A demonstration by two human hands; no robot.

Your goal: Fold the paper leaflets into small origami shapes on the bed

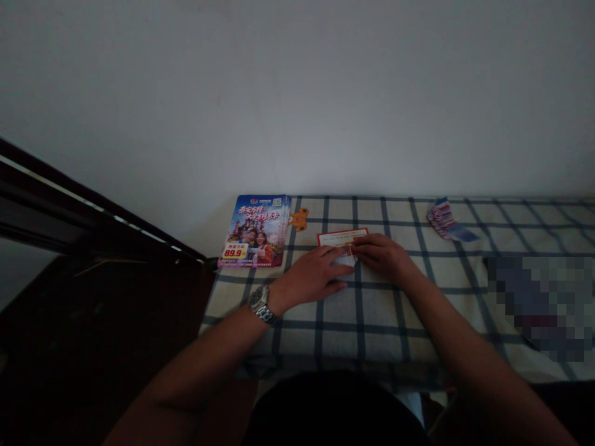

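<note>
A small white card with a red border [341, 238] lies on the checked tablecloth [372, 316]. My left hand [312, 274], with a metal watch on its wrist, rests flat on the cloth, fingers stretched toward the card's near edge. My right hand [383, 255] meets it from the right, fingers curled and pinching at a small pale piece of paper [346, 259] between the two hands. What exactly the right fingers grip is too small and dark to make out.
A stack of colourful leaflets [255, 230] lies at the table's back left corner, a small orange figure [299, 218] beside it. A fanned pile of striped cards [445, 220] sits at the back right. White wall behind; dark wooden furniture [93, 248] to the left.
</note>
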